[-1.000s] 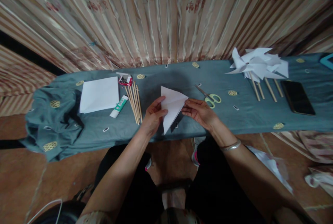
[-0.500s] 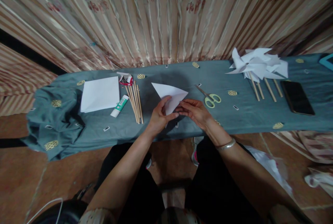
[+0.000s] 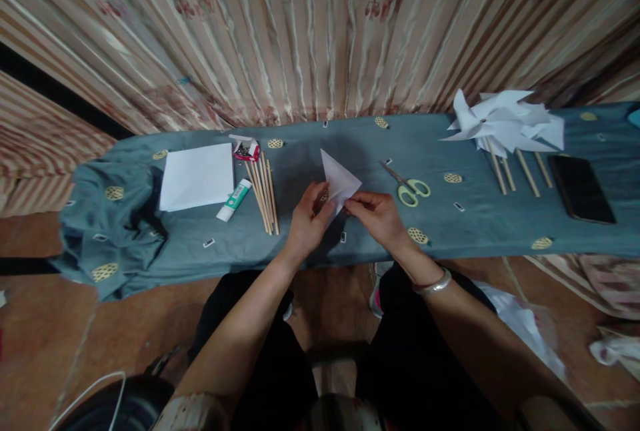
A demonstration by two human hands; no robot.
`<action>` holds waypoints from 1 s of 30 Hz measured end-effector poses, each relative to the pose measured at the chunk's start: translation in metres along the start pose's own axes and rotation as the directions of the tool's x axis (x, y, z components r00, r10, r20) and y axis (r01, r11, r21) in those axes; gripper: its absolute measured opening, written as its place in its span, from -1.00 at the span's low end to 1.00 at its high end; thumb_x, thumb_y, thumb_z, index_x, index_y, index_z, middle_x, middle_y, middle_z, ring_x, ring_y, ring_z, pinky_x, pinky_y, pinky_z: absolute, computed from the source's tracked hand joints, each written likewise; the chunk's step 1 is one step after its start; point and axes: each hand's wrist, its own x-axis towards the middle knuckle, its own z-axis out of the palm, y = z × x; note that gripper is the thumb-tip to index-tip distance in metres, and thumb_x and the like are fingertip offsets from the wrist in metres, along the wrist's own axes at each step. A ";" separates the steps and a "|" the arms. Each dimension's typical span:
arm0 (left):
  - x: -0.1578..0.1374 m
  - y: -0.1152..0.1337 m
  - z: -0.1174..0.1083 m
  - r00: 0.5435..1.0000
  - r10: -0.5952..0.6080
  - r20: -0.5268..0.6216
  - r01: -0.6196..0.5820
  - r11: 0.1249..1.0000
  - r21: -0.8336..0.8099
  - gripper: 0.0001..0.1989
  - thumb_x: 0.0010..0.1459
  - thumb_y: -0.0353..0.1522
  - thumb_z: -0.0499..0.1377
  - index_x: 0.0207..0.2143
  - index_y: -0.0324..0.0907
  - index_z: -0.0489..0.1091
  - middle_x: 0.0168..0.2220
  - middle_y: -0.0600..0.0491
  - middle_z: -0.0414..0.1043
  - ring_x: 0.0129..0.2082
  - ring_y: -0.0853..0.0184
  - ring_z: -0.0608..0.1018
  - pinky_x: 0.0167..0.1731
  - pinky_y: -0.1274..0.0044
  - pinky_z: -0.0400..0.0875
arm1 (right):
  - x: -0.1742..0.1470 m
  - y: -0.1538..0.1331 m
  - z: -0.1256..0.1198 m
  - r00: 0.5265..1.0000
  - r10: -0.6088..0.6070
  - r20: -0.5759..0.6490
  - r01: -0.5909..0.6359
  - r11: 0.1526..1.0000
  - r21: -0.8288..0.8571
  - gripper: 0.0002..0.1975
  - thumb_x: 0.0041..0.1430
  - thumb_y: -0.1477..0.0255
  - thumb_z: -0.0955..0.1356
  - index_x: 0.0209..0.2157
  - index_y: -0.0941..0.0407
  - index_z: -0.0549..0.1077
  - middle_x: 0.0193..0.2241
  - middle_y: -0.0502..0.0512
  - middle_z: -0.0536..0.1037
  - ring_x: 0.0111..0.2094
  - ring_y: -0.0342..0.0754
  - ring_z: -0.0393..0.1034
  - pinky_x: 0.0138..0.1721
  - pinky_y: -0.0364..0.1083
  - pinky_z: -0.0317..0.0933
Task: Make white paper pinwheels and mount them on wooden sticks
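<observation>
A folded sheet of white paper [image 3: 341, 176], now a narrow triangle, is held above the cloth-covered table between both hands. My left hand [image 3: 311, 216] grips its lower left side, thumb in front. With thumb and fingers pinched, my right hand [image 3: 375, 215] holds the lower right edge. The paper's bottom part is partly hidden by my fingers. Right of the paper lie scissors [image 3: 409, 185] with pale green handles. To the left are several thin wooden sticks [image 3: 265, 194], a glue stick [image 3: 234, 200] and a stack of white paper squares [image 3: 197, 177].
A small open red and white box [image 3: 246, 149] of metal pins or tacks stands behind the sticks. White paper pinwheels [image 3: 505, 123] on sticks lie at the right, beside a black phone [image 3: 581, 189]. The teal tablecloth [image 3: 135, 217] bunches at the left end; a striped curtain [image 3: 300, 37] hangs behind.
The paper has gone from a wide triangle to a narrower one, its left corner no longer sticking out. Both hands stay on it. The view has shifted slightly.
</observation>
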 end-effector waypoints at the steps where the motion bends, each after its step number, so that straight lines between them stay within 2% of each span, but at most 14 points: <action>1: 0.001 0.001 -0.001 1.000 -0.004 -0.018 0.005 1.000 0.014 -0.70 0.03 -0.28 0.31 -0.16 -0.17 0.51 -0.04 -0.06 0.51 -0.02 0.16 0.52 0.04 0.38 0.33 | -0.001 -0.001 0.000 1.000 0.000 -0.012 0.000 1.000 0.006 -0.90 -0.08 0.36 0.45 -0.57 0.08 0.58 -0.60 -0.09 0.55 -0.52 -0.16 0.40 -0.40 -0.15 0.28; 3: 0.004 0.002 -0.004 0.997 -0.051 -0.056 0.051 0.999 -0.002 -0.79 0.06 -0.26 0.28 -0.29 -0.21 0.53 -0.26 -0.02 0.56 -0.15 0.17 0.56 -0.07 0.42 0.38 | -0.001 -0.001 -0.002 0.998 0.037 -0.043 -0.035 0.998 0.053 -0.90 -0.12 0.36 0.48 -0.59 0.08 0.57 -0.62 -0.09 0.55 -0.54 -0.17 0.40 -0.41 -0.16 0.29; 6: 0.007 0.003 -0.007 0.968 -0.227 -0.109 0.192 0.945 -0.265 -0.76 0.05 -0.21 0.29 -0.40 -0.24 0.47 -0.48 0.04 0.49 -0.30 0.21 0.57 -0.23 0.45 0.44 | 0.001 0.000 -0.011 0.978 0.195 -0.080 -0.171 0.956 0.239 -0.85 -0.20 0.34 0.52 -0.59 0.09 0.54 -0.61 -0.07 0.56 -0.52 -0.16 0.44 -0.40 -0.16 0.33; 9: 0.009 0.006 -0.008 0.931 -0.360 -0.064 0.263 0.782 -0.565 -0.77 0.04 -0.26 0.30 -0.32 -0.24 0.44 -0.42 0.03 0.53 -0.33 0.28 0.59 -0.21 0.47 0.48 | 0.003 0.005 -0.021 0.922 0.384 -0.057 -0.332 0.856 0.395 -0.83 -0.22 0.36 0.53 -0.56 0.10 0.52 -0.56 -0.03 0.59 -0.47 -0.16 0.49 -0.41 -0.20 0.36; 11: 0.009 0.009 -0.009 0.911 -0.411 -0.026 0.295 0.696 -0.655 -0.78 0.04 -0.31 0.30 -0.27 -0.23 0.43 -0.36 0.02 0.55 -0.31 0.29 0.59 -0.16 0.46 0.49 | 0.002 0.009 -0.024 0.893 0.450 -0.032 -0.398 0.820 0.411 -0.85 -0.20 0.37 0.51 -0.56 0.11 0.51 -0.55 -0.01 0.59 -0.47 -0.15 0.51 -0.43 -0.21 0.37; 13: 0.009 0.012 -0.009 0.898 -0.440 -0.005 0.316 0.653 -0.688 -0.76 0.04 -0.32 0.29 -0.24 -0.22 0.43 -0.32 0.02 0.56 -0.26 0.27 0.59 -0.11 0.45 0.50 | 0.000 0.013 -0.024 0.883 0.470 -0.013 -0.428 0.815 0.391 -0.86 -0.17 0.38 0.49 -0.56 0.12 0.50 -0.57 0.01 0.58 -0.47 -0.14 0.52 -0.43 -0.20 0.39; 16: 0.009 0.016 -0.011 0.904 -0.427 0.031 0.334 0.658 -0.675 -0.71 0.02 -0.30 0.31 -0.20 -0.21 0.43 -0.30 0.03 0.57 -0.22 0.24 0.60 -0.08 0.41 0.49 | -0.001 0.016 -0.024 0.883 0.470 0.007 -0.444 0.828 0.343 -0.86 -0.17 0.38 0.49 -0.55 0.12 0.50 -0.56 0.03 0.58 -0.46 -0.12 0.53 -0.42 -0.20 0.39; 19: 0.011 0.017 -0.014 0.906 -0.421 0.032 0.336 0.672 -0.660 -0.72 0.03 -0.28 0.31 -0.21 -0.20 0.43 -0.33 0.05 0.57 -0.26 0.25 0.61 -0.11 0.43 0.49 | -0.002 0.017 -0.024 0.896 0.444 0.007 -0.430 0.863 0.265 -0.82 -0.17 0.32 0.50 -0.55 0.11 0.49 -0.54 0.04 0.59 -0.45 -0.12 0.53 -0.40 -0.19 0.39; 23: 0.012 0.014 -0.017 0.906 -0.420 -0.060 0.293 0.722 -0.627 -0.73 0.00 -0.26 0.34 -0.28 -0.19 0.42 -0.39 0.06 0.57 -0.25 0.25 0.62 -0.12 0.44 0.49 | -0.001 0.015 -0.029 0.915 0.403 0.002 -0.401 0.910 0.108 -0.79 -0.12 0.27 0.49 -0.55 0.11 0.51 -0.51 0.08 0.60 -0.43 -0.05 0.53 -0.39 -0.13 0.38; 26: 0.012 0.013 -0.018 0.935 -0.322 -0.148 0.192 0.812 -0.551 -0.64 -0.06 -0.19 0.37 -0.28 -0.20 0.43 -0.33 0.00 0.59 -0.13 0.17 0.60 -0.08 0.42 0.47 | 0.002 0.008 -0.047 0.962 0.263 -0.067 -0.270 0.953 -0.135 -0.87 -0.02 0.35 0.46 -0.40 0.11 0.57 -0.35 0.14 0.64 -0.26 0.04 0.52 -0.18 -0.02 0.37; 27: 0.013 0.014 -0.019 0.943 -0.282 -0.178 0.150 0.834 -0.530 -0.62 -0.06 -0.17 0.38 -0.26 -0.20 0.44 -0.29 -0.01 0.60 -0.10 0.16 0.60 -0.08 0.42 0.47 | 0.003 0.005 -0.057 0.992 0.070 -0.109 -0.108 0.909 -0.403 -0.83 0.08 0.37 0.40 -0.28 0.10 0.58 -0.22 0.15 0.63 -0.15 0.07 0.49 -0.06 0.02 0.33; 28: 0.014 0.014 -0.019 0.947 -0.246 -0.206 0.109 0.851 -0.515 -0.61 -0.06 -0.16 0.38 -0.24 -0.19 0.44 -0.25 -0.01 0.60 -0.08 0.17 0.59 -0.07 0.43 0.46 | 0.004 0.002 -0.067 0.988 -0.094 -0.120 -0.006 0.758 -0.652 -0.77 0.14 0.39 0.34 -0.17 0.12 0.56 -0.09 0.21 0.60 -0.04 0.12 0.44 0.03 0.07 0.27; 29: 0.015 0.015 -0.020 0.949 -0.217 -0.230 0.075 0.861 -0.502 -0.61 -0.05 -0.16 0.37 -0.21 -0.17 0.44 -0.21 -0.01 0.59 -0.06 0.19 0.58 -0.07 0.45 0.46 | 0.005 0.000 -0.078 0.982 -0.168 -0.092 0.019 0.563 -0.826 -0.70 0.19 0.40 0.30 -0.07 0.17 0.52 0.00 0.29 0.55 0.04 0.18 0.39 0.08 0.11 0.21; 30: 0.016 0.016 -0.021 0.948 -0.196 -0.249 0.051 0.869 -0.493 -0.61 -0.03 -0.16 0.36 -0.19 -0.16 0.44 -0.17 0.00 0.59 -0.04 0.20 0.57 -0.07 0.47 0.46 | 0.006 -0.002 -0.088 0.981 -0.179 -0.081 -0.011 0.362 -0.932 -0.65 0.21 0.42 0.28 0.00 0.22 0.48 0.02 0.36 0.52 0.04 0.22 0.38 0.07 0.14 0.21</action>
